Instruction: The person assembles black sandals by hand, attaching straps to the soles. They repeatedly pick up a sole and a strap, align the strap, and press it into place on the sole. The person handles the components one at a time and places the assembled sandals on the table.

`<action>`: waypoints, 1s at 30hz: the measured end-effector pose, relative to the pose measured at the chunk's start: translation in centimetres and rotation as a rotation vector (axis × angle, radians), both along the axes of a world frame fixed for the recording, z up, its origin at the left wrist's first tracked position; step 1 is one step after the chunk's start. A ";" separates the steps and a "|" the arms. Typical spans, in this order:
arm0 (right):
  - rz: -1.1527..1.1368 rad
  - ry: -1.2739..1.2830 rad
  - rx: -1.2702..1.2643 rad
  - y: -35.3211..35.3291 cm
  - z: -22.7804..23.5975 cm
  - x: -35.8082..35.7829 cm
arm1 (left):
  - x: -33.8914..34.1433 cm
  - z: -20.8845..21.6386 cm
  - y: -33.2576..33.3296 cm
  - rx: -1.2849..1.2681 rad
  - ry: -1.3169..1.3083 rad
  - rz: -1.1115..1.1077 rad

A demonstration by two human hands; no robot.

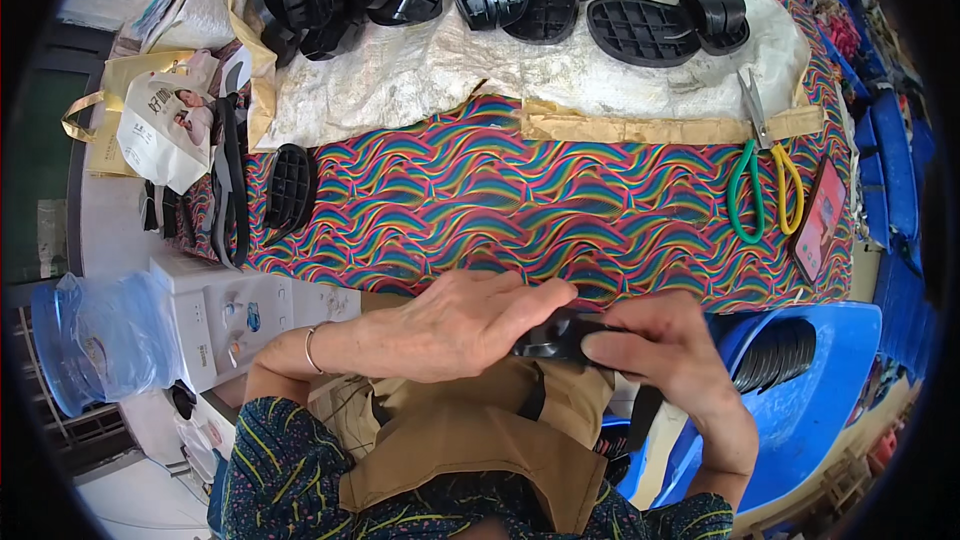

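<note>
Close to my body, just past the near table edge, both hands hold a glossy black rubber shoe part (548, 338). My left hand (455, 325) lies over its left end, fingers closed and the index finger stretched along it. My right hand (655, 345) pinches the other end, thumb on top. A black strip (645, 415) hangs below the right hand; whether it belongs to the held part cannot be told. Much of the part is hidden by my fingers. On the table to the left lies a single black grid-patterned sole piece (290, 188).
Black rubber soles (640, 30) are heaped on a white woven sack (400, 90) at the back. Scissors (758, 165) with green and yellow handles and a phone (820, 225) lie right. A blue tub (820, 430) with black pieces stands near right. Dark strips (235, 180) hang left.
</note>
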State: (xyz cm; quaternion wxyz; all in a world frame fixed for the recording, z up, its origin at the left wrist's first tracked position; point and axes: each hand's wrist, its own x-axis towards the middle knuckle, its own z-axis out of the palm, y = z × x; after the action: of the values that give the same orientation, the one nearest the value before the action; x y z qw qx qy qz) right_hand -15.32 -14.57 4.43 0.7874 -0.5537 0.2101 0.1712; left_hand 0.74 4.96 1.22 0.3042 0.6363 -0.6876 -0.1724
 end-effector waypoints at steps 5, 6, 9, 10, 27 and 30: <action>-0.095 -0.008 0.028 -0.3 2.1 0.2 | -0.1 0.7 1.1 0.088 0.156 -0.015; -0.097 -0.013 0.018 -0.3 1.7 0.2 | 0.0 1.0 1.2 0.102 0.162 -0.011; -0.090 0.006 0.016 -0.2 0.5 -0.1 | -0.2 1.1 1.7 0.049 0.184 0.007; -0.087 0.020 0.032 -0.3 0.0 -0.2 | -0.3 1.0 1.7 0.048 0.220 0.010; -0.172 0.056 0.258 -0.7 -2.9 -1.1 | 0.5 2.1 0.6 0.064 0.443 0.098; -0.223 0.008 0.305 -0.5 -2.9 -1.2 | 0.3 2.2 0.8 0.105 0.483 0.118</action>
State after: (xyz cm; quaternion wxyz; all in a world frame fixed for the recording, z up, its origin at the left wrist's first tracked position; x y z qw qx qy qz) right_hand -16.51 -15.04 1.50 0.8755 -0.4006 0.2447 0.1149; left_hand 1.03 5.78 3.45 0.4358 0.6305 -0.5469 -0.3367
